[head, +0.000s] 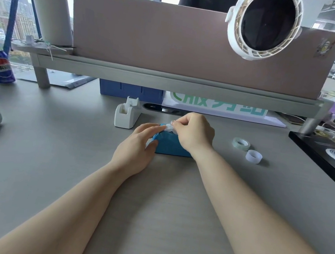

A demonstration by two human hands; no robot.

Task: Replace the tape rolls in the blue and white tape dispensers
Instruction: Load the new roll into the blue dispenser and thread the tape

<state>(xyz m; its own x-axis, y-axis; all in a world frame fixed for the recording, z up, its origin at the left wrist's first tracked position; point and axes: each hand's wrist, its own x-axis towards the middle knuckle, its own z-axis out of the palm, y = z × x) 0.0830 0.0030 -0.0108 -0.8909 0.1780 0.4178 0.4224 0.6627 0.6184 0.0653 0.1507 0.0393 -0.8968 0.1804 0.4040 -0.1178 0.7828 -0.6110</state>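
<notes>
The blue dispenser (170, 147) is gripped on the desk (52, 165) by the left hand (137, 144). Clear tape (169, 127) at its top is pinched by the right hand (195, 133). It is half hidden by both hands. The white dispenser (127, 115) is set just behind, and a greenish roll (241, 144) and a white roll (253, 156) are laid at the right.

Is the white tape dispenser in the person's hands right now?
No, the white tape dispenser stands untouched on the desk; the left hand holds the blue dispenser and the right hand pinches its tape.

Bare forearms (72, 206) (bare hands (136, 146) (195, 132) too)
</notes>
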